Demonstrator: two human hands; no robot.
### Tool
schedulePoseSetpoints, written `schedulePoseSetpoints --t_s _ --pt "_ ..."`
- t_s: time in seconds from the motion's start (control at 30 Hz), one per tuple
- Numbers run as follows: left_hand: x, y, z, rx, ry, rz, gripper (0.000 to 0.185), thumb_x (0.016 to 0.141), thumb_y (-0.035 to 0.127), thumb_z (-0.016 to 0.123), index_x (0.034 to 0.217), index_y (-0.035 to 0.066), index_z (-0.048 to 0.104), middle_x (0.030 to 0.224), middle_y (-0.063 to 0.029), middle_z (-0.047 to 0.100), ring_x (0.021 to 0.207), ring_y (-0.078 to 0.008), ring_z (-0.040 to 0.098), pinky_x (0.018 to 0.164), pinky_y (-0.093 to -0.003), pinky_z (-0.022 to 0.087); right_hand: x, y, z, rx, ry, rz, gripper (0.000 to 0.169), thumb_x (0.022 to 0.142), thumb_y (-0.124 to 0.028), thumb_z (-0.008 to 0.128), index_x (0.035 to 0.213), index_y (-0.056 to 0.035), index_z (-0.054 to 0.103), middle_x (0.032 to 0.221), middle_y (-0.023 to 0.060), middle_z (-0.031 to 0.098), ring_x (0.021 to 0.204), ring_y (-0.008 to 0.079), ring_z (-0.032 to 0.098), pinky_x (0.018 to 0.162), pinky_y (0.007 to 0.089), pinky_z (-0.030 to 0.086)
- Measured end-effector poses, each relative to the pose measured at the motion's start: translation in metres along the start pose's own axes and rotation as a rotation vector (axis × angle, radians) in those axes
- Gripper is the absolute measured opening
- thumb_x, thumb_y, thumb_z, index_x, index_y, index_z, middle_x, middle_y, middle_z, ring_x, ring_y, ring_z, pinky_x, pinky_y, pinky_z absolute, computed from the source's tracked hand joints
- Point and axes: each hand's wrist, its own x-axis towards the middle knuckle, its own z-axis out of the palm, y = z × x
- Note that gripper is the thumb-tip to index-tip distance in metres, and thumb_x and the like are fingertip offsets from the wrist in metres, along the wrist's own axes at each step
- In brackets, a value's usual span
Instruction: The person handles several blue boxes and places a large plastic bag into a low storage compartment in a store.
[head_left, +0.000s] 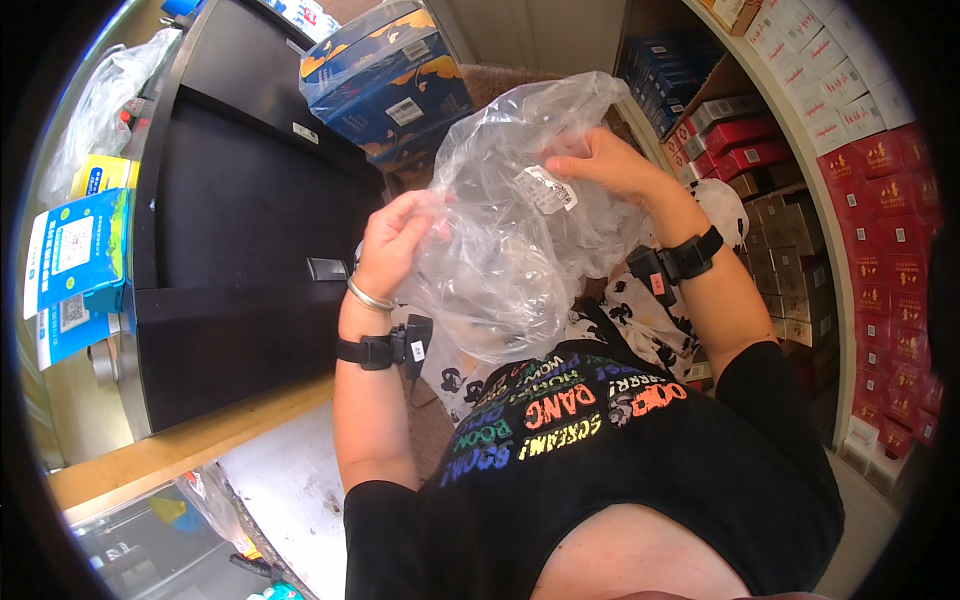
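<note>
A large, crumpled clear plastic bag (495, 277) hangs between my hands, in front of my chest. My left hand (397, 232) pinches its left edge between thumb and fingers. At the upper right, my right hand (600, 165) grips the bag too, its fingertips partly hidden behind the film. A white printed label (546, 190) with a code is stuck on the plastic near my right thumb. Below the bag, a white cloth with black print (622, 307) covers my lap. Each wrist wears a black strap with a small device.
On the left, a black cabinet (247, 202) stands on a wooden ledge (195, 435), with a blue printed stand (79, 262) beside it. Blue wrapped cartons (390, 82) are stacked ahead. To the right, shelves hold red boxes (877, 262) and white boxes (825, 67).
</note>
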Motion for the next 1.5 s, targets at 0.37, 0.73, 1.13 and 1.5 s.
schedulePoseSetpoints --t_s 0.37,0.73,1.13,1.5 --pt "-0.004 0.021 -0.016 0.054 0.078 0.030 0.026 0.088 0.007 0.057 0.112 -0.003 0.057 0.102 -0.0066 0.063 0.084 -0.0127 0.060 0.078 -0.0255 0.047 -0.002 0.021 0.004 0.987 -0.199 -0.073 0.026 0.098 -0.022 0.039 0.103 -0.0026 0.055 0.101 0.0049 0.059 0.092 0.0154 0.059 0.083 0.0308 0.048" --pt "-0.031 0.017 -0.023 0.202 0.836 0.399 0.018 0.089 0.007 0.056 0.106 -0.001 0.054 0.097 -0.0062 0.059 0.091 -0.0124 0.054 0.086 -0.0255 0.043 -0.006 0.025 -0.001 1.079 -0.125 -0.022 0.033 0.099 -0.026 0.036 0.114 -0.0014 0.052 0.110 0.0106 0.060 0.098 0.0214 0.060 0.088 0.0354 0.048" --pt "-0.210 0.022 -0.041 0.937 1.499 0.583 0.009 0.084 -0.003 0.052 0.089 0.003 0.049 0.089 -0.0062 0.050 0.078 -0.0138 0.048 0.071 -0.0245 0.042 0.057 0.132 -0.053 0.777 0.248 0.163 0.037 0.089 -0.029 0.058 0.117 -0.0046 0.054 0.114 0.0067 0.058 0.103 0.0197 0.054 0.091 0.0369 0.042" --pt "-0.422 0.084 -0.126 1.694 2.150 -0.174 0.034 0.071 0.008 0.063 0.104 0.006 0.058 0.114 -0.0144 0.051 0.112 -0.0292 0.046 0.094 -0.0421 0.035 0.069 0.148 -0.040 0.551 0.279 0.387 0.057 0.091 -0.030 0.053 0.136 -0.0014 0.035 0.140 0.0183 0.036 0.129 0.0294 0.036 0.106 0.0385 0.030"
